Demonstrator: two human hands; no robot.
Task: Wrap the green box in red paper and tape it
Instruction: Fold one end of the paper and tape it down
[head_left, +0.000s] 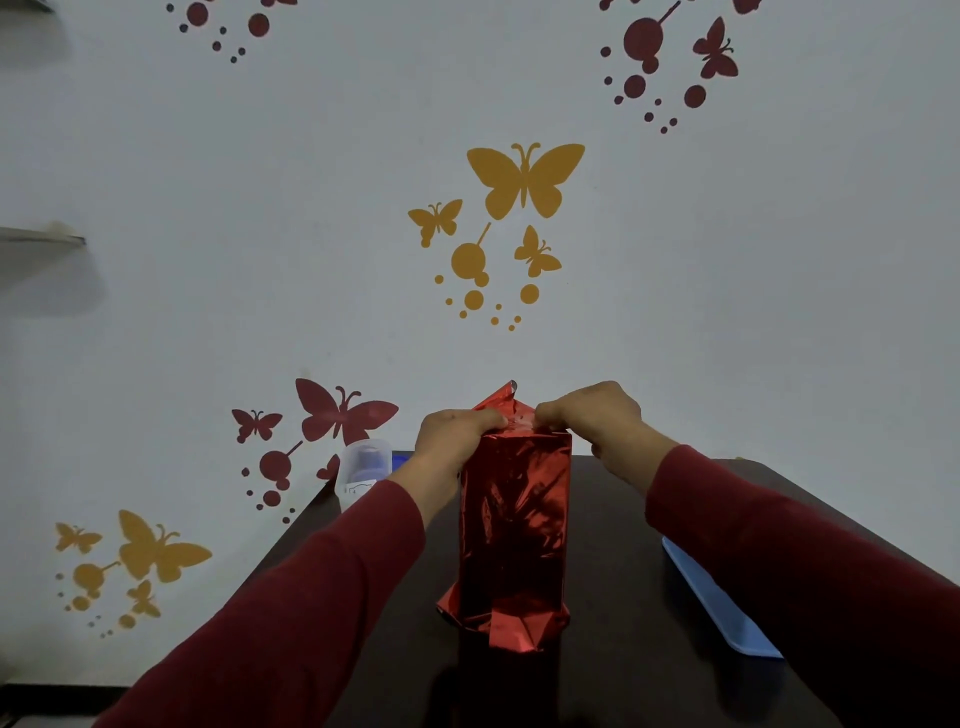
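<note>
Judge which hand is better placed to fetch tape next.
Probably the left hand: the translucent container sits just beside it at the table's far left edge, though tape itself isn't identifiable. The right hand could keep pinching the red paper folds.

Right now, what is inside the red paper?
Nothing inside shows. The red paper covers every visible face, so the green box is hidden. The left hand and right hand pinch its folded top end.

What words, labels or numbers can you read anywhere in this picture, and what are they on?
No text can be read.
Clear plastic container: a white label with faint marks, too small and blurred to read.
Red wrapped box, blue tray and wall stickers: no writing visible.
</note>
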